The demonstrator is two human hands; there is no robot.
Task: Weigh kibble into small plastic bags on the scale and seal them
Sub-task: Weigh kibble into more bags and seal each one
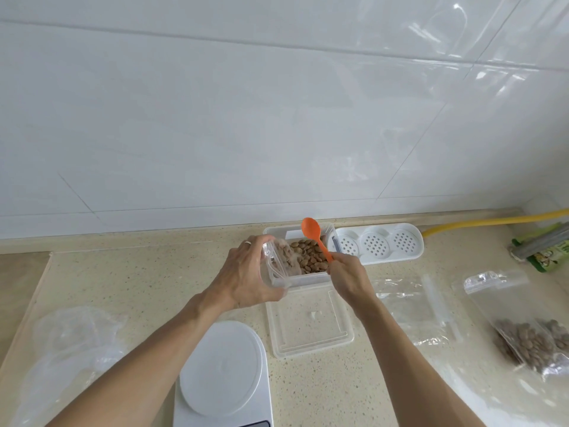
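Two hands at centre frame: left hand [246,277] grips the small clear plastic bag [278,263] beside the clear rectangular kibble tub [311,257], right hand [346,277] pinches the orange plastic spoon [315,235], likely for short, spill-free scoops.

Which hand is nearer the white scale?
Left. The left hand, gripping a small plastic bag, is just beyond the scale. The right hand, holding the orange spoon, is farther off, over the lid.
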